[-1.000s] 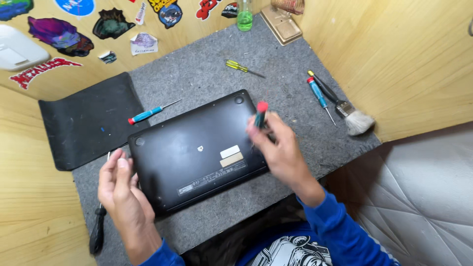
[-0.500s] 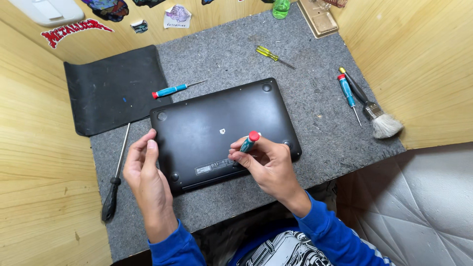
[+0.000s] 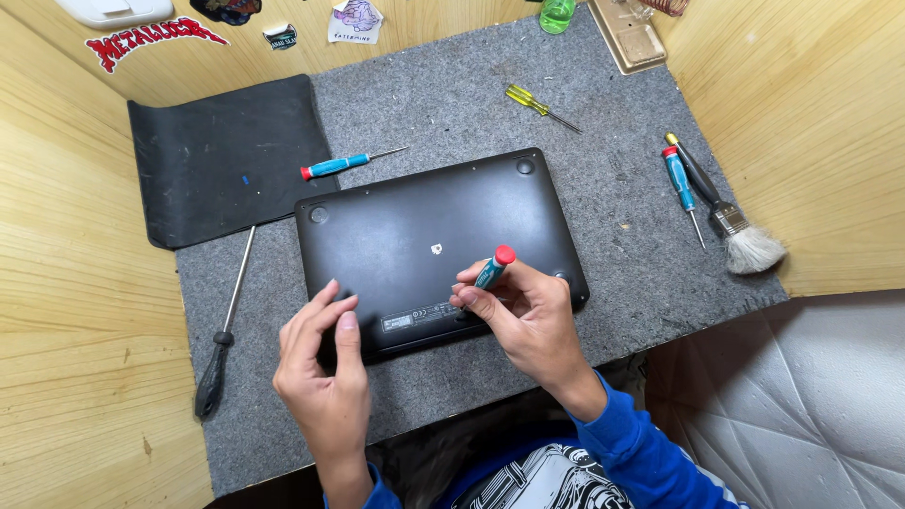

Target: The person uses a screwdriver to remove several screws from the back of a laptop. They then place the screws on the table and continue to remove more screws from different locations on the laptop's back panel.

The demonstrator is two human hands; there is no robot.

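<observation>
A black laptop [image 3: 424, 226] lies bottom-up on the grey felt mat [image 3: 603, 179]. My right hand [image 3: 523, 316] grips a small teal screwdriver with a red cap [image 3: 494, 267], its tip down near the laptop's front edge. My left hand [image 3: 320, 363] rests on the laptop's front left corner, fingers apart, holding nothing.
A teal screwdriver [image 3: 337, 166] lies behind the laptop, a long black-handled screwdriver [image 3: 224, 325] at its left. A yellow screwdriver [image 3: 537, 106], another teal one [image 3: 681, 184] and a brush [image 3: 731, 221] lie to the right. A black pad [image 3: 222, 155] sits back left. Wooden walls enclose the mat.
My right hand has moved with the screwdriver from the laptop's back right corner to its front edge. My left hand has shifted right along the front edge.
</observation>
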